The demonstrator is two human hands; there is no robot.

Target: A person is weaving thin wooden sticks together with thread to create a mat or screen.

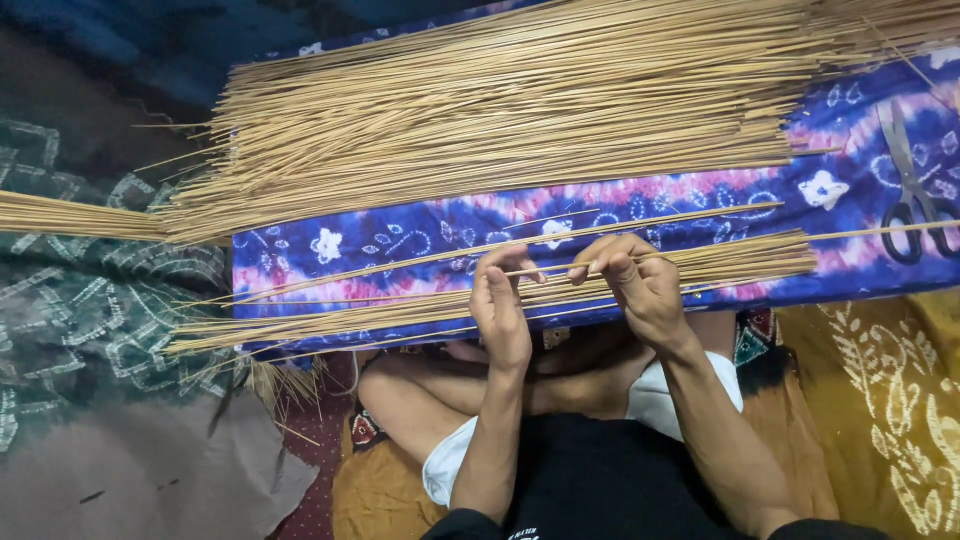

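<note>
You sit cross-legged on the floor, on a mustard patterned cloth (pixel 900 400), with a dark green patterned cloth (pixel 90 310) spread at 9 o'clock and a grey sheet (pixel 130 480) at 7 o'clock. Across your lap lies a board wrapped in purple and blue tie-dye fabric (pixel 400 240), running from 9 to 3 o'clock.

Your left hand (pixel 500 305) and right hand (pixel 640 285) sit side by side at the near edge of the board, near the centre of the view. Both are closed narrowly, fingertips pinching 1 thin tan stick (pixel 560 270) between them; it lies roughly level. The stick is pale, straight and very slender.

Just under your hands, a small bundle of sticks (pixel 330 320) stretches along the board's near edge towards 9 o'clock. At 12 o'clock a far larger pile of sticks (pixel 500 110) covers the upper board, its ends fanning out past the left edge. A pair of scissors (pixel 915 185) with dark handles rests on the fabric at 3 o'clock, well apart from your hands.
</note>
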